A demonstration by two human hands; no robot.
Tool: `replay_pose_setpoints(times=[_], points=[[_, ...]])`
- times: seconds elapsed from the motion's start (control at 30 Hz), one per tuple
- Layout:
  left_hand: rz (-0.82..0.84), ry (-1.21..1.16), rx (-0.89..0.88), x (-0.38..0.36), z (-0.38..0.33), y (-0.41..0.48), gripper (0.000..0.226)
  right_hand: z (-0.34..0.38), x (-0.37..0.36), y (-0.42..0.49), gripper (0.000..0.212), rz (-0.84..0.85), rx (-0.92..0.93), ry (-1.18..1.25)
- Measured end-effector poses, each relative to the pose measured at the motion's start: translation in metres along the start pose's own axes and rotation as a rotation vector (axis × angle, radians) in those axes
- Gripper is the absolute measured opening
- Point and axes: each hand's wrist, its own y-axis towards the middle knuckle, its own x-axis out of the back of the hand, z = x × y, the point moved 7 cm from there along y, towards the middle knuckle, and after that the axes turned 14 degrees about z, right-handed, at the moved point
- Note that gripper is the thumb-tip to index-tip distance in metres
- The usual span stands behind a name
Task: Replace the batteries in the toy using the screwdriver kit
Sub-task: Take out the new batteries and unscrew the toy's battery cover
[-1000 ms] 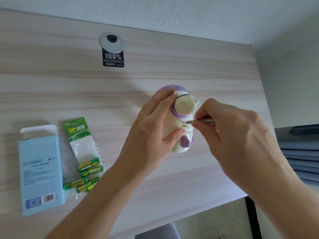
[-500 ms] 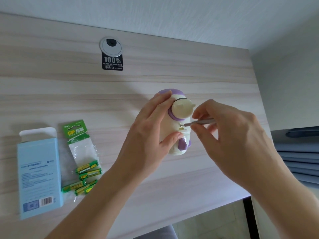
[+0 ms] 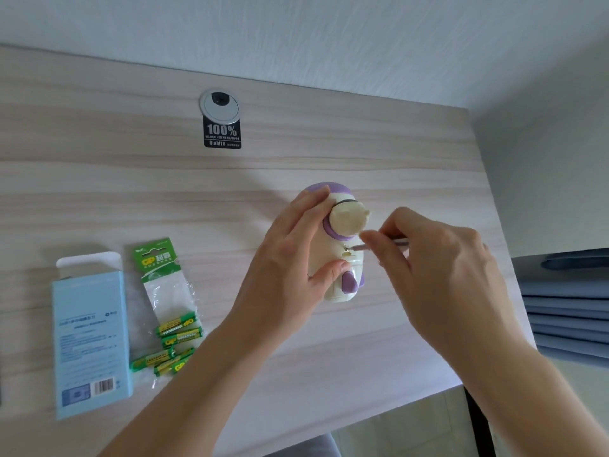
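Note:
A cream and purple toy (image 3: 346, 222) lies on the wooden desk (image 3: 131, 192) at the centre right. My left hand (image 3: 293, 255) grips the toy from the left, fingers over its top and thumb on its lower body. My right hand (image 3: 438, 262) pinches a thin silver screwdriver (image 3: 365, 247), whose tip sits at a small screw on the toy's body. Several green batteries (image 3: 171, 341) lie loose at the lower left beside their opened green pack (image 3: 158, 262). A light blue box (image 3: 90, 334) lies to the left of them.
A round silver cable grommet (image 3: 219, 105) with a black label (image 3: 222, 133) below it sits near the desk's far edge. The desk's right edge meets a wall, with blue pleated fabric (image 3: 570, 315) beyond it. The front edge drops to the floor at the lower right.
The toy and both hands have stayed together at the same spot. My right fingers have shifted slightly on the screwdriver, whose tip stays at the screw. The camera view has drifted a little.

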Motion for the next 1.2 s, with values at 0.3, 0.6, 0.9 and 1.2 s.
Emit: replay_pose_setpoints(times=[0.3,0.6,0.9,1.2], points=[[-0.009,0.035,0.001,0.004,-0.003,0.000,0.071,0.003,0.000,0.001,0.020,-0.015,-0.001,0.010],[-0.003,0.025,-0.003,0.006,-0.003,-0.002,0.072,0.009,-0.002,0.000,0.007,-0.009,0.084,0.124],[-0.015,0.038,-0.004,0.007,-0.004,-0.001,0.072,0.006,-0.003,-0.003,0.026,-0.026,0.099,0.133],[-0.024,0.029,-0.012,0.008,-0.006,-0.002,0.071,-0.003,-0.004,-0.010,0.025,-0.073,0.008,0.138]])
